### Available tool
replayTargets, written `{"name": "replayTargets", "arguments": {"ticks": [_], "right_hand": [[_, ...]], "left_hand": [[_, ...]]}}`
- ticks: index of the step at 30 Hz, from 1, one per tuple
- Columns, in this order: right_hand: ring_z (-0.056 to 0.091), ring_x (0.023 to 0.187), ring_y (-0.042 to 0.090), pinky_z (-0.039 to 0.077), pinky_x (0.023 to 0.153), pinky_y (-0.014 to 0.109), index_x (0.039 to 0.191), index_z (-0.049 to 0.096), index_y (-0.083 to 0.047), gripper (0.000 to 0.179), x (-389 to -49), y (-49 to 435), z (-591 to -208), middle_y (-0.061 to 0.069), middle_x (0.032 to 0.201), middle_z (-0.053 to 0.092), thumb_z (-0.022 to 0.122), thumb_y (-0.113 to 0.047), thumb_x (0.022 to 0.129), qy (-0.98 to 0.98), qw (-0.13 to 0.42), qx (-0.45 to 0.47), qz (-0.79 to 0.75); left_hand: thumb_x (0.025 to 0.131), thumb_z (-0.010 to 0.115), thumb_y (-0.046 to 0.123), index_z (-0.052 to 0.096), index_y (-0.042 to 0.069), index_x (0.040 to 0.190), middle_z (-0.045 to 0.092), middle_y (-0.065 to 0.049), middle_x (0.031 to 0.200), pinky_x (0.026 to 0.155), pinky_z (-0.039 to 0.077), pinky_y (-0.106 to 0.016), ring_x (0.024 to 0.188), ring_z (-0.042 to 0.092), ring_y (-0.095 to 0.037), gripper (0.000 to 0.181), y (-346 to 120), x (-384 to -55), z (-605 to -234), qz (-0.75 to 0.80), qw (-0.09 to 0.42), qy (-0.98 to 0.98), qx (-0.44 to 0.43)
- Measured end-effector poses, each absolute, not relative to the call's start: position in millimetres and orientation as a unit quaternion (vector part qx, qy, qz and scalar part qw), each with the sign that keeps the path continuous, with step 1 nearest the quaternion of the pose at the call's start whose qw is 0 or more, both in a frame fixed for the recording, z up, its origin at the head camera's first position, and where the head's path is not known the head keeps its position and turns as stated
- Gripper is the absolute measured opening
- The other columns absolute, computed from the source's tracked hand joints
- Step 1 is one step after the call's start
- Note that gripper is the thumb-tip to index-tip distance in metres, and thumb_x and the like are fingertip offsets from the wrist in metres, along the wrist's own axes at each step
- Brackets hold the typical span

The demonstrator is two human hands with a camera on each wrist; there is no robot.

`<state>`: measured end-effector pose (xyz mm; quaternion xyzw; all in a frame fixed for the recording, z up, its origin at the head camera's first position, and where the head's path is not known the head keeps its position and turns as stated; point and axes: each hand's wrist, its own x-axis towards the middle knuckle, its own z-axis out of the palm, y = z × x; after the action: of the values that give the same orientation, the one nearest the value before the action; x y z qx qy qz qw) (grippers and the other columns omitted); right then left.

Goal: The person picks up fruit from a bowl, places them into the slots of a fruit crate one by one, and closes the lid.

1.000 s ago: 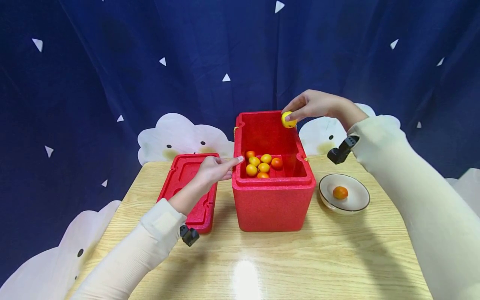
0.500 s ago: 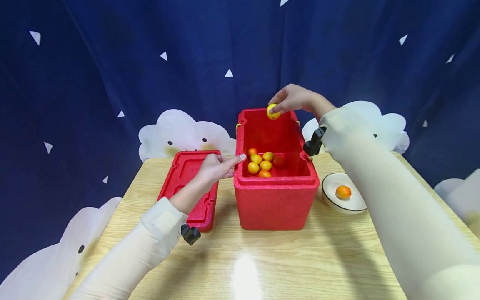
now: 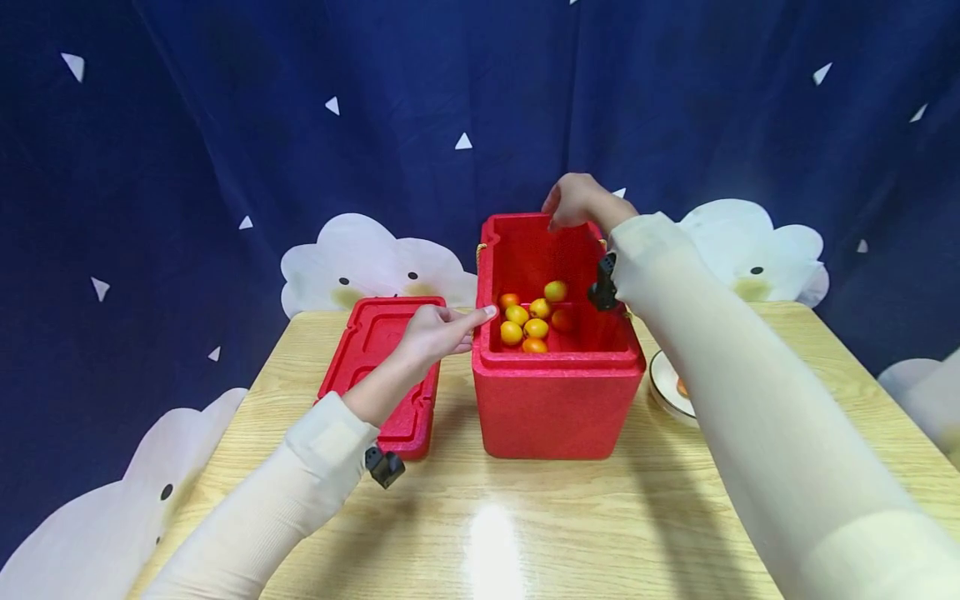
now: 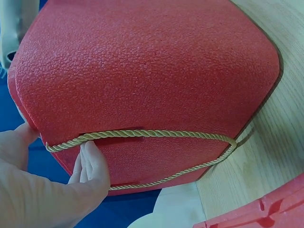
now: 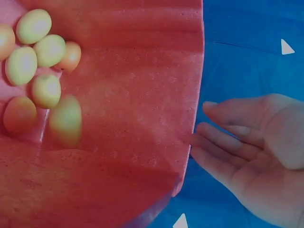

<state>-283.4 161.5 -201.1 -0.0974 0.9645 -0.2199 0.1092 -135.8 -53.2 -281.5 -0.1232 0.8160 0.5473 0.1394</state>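
A red foam box (image 3: pixel 555 412) stands mid-table, its top uncovered, with yellow and orange tomatoes (image 3: pixel 512 333) at the bottom. My left hand (image 3: pixel 438 333) grips its left rim, thumb over the edge. In the left wrist view the fingers lie against the outer wall, by a gold rope handle (image 4: pixel 166 133). Above the back rim, my right hand (image 3: pixel 577 200) has its fingers parted around nothing, as the right wrist view shows. A blurred yellow tomato (image 5: pixel 66 122) is inside the box, near the wall below that hand.
The red box lid (image 3: pixel 375 333) lies on the table (image 3: pixel 420 533) to the left. Right of the box stands a white dark-rimmed bowl (image 3: pixel 667 396) with an orange tomato (image 3: pixel 681 387), partly hidden by my right sleeve. A blue curtain (image 3: pixel 405 100) hangs behind.
My right hand has moved left over the box and let go of the yellow tomato, which is now down inside. My left hand keeps its hold on the rim.
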Motion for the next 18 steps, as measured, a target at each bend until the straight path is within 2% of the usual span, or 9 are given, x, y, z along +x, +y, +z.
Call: {"name": "replayTargets", "arguments": {"ticks": [7,13,18], "right_hand": [[0.058,0.117,0.034,0.047,0.108,0.043,0.128,0.059,-0.003,0.04,-279.5,170.6,-196.0,0.02,0.131,0.059,0.066,-0.012,0.089,0.95,0.121,-0.106,-0.267],[0.057,0.12,0.035,0.047,0.107,0.044,0.132,0.055,-0.004,0.043,-274.1,190.4,-194.8,0.019,0.134,0.058,0.064,-0.015,0.091,0.936,0.123,-0.119,-0.307],[0.06,0.116,0.036,0.049,0.104,0.046,0.131,0.056,-0.003,0.041,-263.7,210.4,-205.5,0.021,0.131,0.06,0.063,-0.015,0.092,0.928,0.115,-0.136,-0.326]], "left_hand": [[0.081,0.071,0.049,0.059,0.004,0.112,0.067,-0.011,0.116,0.093,0.056,-0.032,0.101,0.072,-0.022,0.055,-55.1,-136.9,-284.1,0.541,0.137,0.821,-0.12],[0.08,0.072,0.051,0.06,0.005,0.11,0.068,-0.01,0.115,0.095,0.055,-0.032,0.1,0.072,-0.022,0.056,-56.2,-138.7,-284.9,0.538,0.135,0.823,-0.119],[0.082,0.071,0.047,0.06,0.004,0.111,0.069,-0.012,0.116,0.093,0.056,-0.032,0.1,0.072,-0.022,0.054,-57.0,-140.9,-287.3,0.545,0.132,0.819,-0.118]]}}
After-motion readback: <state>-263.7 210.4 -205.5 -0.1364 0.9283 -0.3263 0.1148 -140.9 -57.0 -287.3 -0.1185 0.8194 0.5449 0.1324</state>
